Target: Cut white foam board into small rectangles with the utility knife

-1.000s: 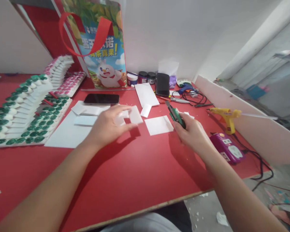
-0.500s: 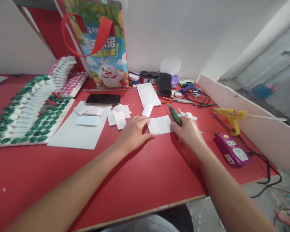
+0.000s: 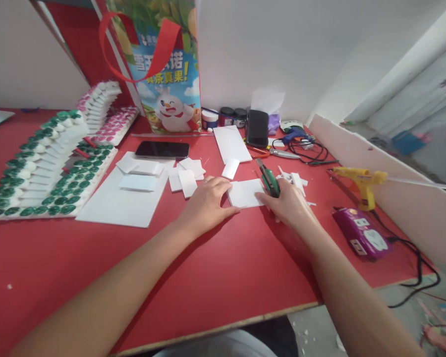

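Observation:
My right hand (image 3: pixel 292 203) is closed around a green utility knife (image 3: pixel 269 182), its blade end pointing away from me. The thumb of that hand rests on the right end of a small white foam board piece (image 3: pixel 246 193) lying flat. At the piece's left end is my left hand (image 3: pixel 206 201), with thumb and fingers gripping its edge. Just beyond the piece lies a small white card (image 3: pixel 231 168). Several white cut pieces (image 3: pixel 188 182) lie left of my left hand, and white scraps (image 3: pixel 299 182) are scattered beyond my right hand.
A larger white sheet (image 3: pixel 115 210), a phone (image 3: pixel 162 149) and a green-and-white craft model (image 3: pixel 48 168) occupy the left. Behind stand a printed bag (image 3: pixel 171 94) and paint jars (image 3: pixel 226 116). A yellow glue gun (image 3: pixel 366 183) and purple power socket (image 3: pixel 361 233) sit right.
The view has shifted slightly, so things appear a little further right. My right thumb now reaches onto the board piece's right end; my left hand keeps its place on the left edge.

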Demonstrator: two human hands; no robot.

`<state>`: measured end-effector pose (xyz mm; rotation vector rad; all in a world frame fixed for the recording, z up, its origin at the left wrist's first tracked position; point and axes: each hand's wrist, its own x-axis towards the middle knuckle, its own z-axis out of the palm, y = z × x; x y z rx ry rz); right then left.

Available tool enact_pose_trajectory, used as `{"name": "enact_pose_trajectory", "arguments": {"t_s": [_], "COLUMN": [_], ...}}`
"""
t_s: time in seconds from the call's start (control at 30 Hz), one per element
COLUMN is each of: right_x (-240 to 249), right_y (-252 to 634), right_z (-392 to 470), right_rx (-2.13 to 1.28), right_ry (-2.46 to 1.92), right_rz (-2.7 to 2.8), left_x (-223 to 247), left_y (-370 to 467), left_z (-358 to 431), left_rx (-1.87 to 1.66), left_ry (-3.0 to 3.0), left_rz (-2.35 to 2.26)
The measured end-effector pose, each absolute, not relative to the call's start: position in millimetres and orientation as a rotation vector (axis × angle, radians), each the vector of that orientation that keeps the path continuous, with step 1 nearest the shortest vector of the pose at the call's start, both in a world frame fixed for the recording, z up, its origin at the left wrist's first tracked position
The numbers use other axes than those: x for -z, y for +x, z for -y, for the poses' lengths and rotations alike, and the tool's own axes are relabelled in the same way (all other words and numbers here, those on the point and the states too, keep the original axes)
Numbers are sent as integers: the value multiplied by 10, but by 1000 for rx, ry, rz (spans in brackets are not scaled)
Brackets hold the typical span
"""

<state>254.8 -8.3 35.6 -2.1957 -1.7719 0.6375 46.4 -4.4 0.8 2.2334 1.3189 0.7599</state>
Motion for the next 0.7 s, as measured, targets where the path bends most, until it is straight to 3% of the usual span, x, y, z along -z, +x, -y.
{"name": "enact_pose_trajectory", "arguments": {"t_s": [0.7], "right_x": [-338], "right_y": [2558], "right_z": [70], "right_rx": [-617], "right_ry": [-2218], "right_rz": [1819], "left_x": [-19], "left_y": [455], "left_z": [41], "left_rx": [-734], "left_ry": [2270], "left_rz": [-1339]}}
